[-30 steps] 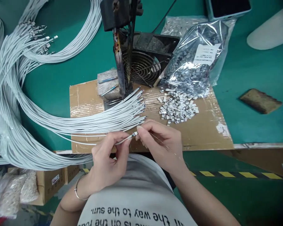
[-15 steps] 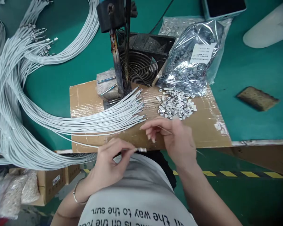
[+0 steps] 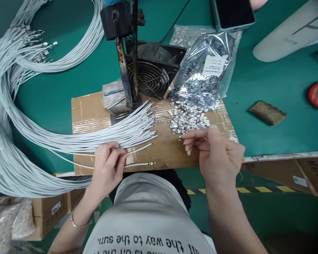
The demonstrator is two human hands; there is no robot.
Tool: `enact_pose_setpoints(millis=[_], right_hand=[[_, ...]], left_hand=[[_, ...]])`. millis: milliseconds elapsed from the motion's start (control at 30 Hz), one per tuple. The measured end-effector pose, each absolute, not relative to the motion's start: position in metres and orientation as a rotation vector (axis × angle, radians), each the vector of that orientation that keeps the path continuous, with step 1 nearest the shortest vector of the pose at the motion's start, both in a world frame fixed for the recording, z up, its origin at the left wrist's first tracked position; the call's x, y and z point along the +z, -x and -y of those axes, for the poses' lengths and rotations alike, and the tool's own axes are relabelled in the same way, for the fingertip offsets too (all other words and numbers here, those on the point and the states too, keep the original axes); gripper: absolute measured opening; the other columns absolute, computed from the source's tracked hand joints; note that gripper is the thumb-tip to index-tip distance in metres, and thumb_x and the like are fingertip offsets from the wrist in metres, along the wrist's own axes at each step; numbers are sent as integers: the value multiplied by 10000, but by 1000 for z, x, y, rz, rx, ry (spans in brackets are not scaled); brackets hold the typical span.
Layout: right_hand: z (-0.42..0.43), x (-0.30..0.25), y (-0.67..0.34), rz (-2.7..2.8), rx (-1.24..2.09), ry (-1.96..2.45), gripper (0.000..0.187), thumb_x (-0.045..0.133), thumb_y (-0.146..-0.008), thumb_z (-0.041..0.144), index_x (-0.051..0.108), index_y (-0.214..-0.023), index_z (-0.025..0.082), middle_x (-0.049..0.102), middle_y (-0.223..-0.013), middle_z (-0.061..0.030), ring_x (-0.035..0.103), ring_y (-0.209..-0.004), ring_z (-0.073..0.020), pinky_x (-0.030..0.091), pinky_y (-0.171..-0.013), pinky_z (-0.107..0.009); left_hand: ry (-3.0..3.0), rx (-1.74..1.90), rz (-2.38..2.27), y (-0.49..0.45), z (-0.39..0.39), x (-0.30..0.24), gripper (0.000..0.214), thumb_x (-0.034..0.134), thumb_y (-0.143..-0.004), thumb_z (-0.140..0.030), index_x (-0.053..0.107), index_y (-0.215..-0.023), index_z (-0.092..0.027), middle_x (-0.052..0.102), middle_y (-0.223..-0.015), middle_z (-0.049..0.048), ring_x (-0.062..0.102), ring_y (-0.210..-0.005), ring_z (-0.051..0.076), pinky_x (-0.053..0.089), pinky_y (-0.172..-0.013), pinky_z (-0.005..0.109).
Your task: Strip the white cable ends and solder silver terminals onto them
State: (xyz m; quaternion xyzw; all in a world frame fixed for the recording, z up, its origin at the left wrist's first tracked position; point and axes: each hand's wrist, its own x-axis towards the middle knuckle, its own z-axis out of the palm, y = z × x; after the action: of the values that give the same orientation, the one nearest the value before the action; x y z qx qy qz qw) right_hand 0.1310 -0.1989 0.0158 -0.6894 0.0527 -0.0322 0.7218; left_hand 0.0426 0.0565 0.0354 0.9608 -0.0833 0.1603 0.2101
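On the cardboard sheet lies a fan of white cables with bare ends pointing right. My left hand pinches one white cable at the front of the fan. Just below it rests another cable with a small metal connector on its tip. My right hand is curled beside a pile of small flat connectors, its fingertips at the pile's front edge. A thin wire, apparently solder, shows behind the palm; the fingers hide most of it.
A soldering iron points down in front of a black fan. Behind the pile lies a connector bag. A phone, with another person's finger beside it, a brown sponge and red-handled scissors are farther right.
My left hand has let go of the cable with the connector and taken another from the fan. My right hand has moved right to the pile's edge. The view has shifted right.
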Motion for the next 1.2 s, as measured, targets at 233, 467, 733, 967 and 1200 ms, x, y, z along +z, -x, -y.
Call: enact_pose_setpoints(millis=[233, 467, 733, 967, 1200], right_hand=[[212, 15, -135, 87, -225, 2000, 54, 772, -948, 274, 823, -943, 258, 731, -809, -28, 624, -654, -172, 528, -597, -325], [195, 11, -144, 262, -318, 2245, 41, 742, -961, 237, 780, -947, 231, 652, -766, -29, 571, -623, -170, 479, -590, -336], [191, 11, -131, 209, -303, 2140, 58, 727, -987, 238, 770, -966, 271, 763, -925, -57, 658, -713, -198, 552, -667, -360], [170, 23, -118, 28, 6, 1753, 86, 778, -952, 231, 831, -1009, 266, 777, -859, -9, 713, -686, -139, 602, -652, -265], [151, 39, -117, 153, 212, 1530, 109, 769, -936, 169, 837, -911, 252, 766, -813, 3, 668, -654, -117, 544, -580, -230]], left_hand=[[-2235, -155, 283, -48, -54, 69, 253, 583, -1034, -96, 595, -1242, -239, 751, -966, 25, 710, -789, 147, 538, -685, 266], [-1954, -281, 18, -72, -26, 67, 108, 592, -1062, -266, 678, -1017, -218, 665, -752, 5, 584, -651, 150, 443, -562, 277], [-1600, -238, -229, -83, -24, 59, 146, 686, -999, -317, 685, -912, -200, 582, -691, -14, 431, -550, 111, 313, -465, 249], [-1573, -229, -278, -85, -25, 64, 196, 730, -983, -383, 700, -903, -207, 551, -651, -24, 347, -512, 96, 234, -424, 245], [-1538, -248, -287, -85, -26, 64, 252, 710, -997, -424, 705, -865, -210, 555, -654, -22, 355, -513, 103, 242, -440, 265]])
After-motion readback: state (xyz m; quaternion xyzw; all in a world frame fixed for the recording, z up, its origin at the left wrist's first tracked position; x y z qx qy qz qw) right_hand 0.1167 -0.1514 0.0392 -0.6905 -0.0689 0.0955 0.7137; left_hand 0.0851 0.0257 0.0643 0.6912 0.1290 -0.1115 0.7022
